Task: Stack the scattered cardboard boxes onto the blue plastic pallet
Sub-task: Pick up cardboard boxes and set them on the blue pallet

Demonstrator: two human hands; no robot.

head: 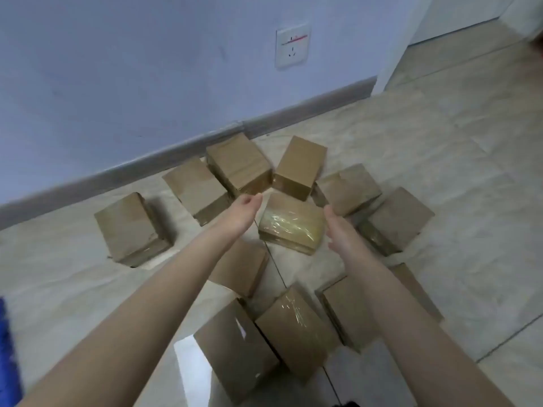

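Two bare forearms reach forward from the bottom edge over a tiled floor [440, 160] strewn with closed cardboard boxes; nothing of their contents shows. Nearest, between the arms, lie a plain box [235, 351] and a film-wrapped box [296, 327] touching it, with another box [349, 312] partly under the right forearm. A sliver of the blue pallet [8, 348] shows at the left edge, well apart from the boxes and with none on the part in view. Farther on, the left hand [244, 210] and right hand [340, 230] are both spread open and empty, palms facing each other on either side of a shiny taped box [291, 224], near it but apparently not touching. A lone box [132, 227] sits off to the left. Beyond the hands, more boxes cluster near the grey skirting, one [238, 165] close against it, one [299, 165] beside that. A wall socket [292, 48] is set in the pale wall above.
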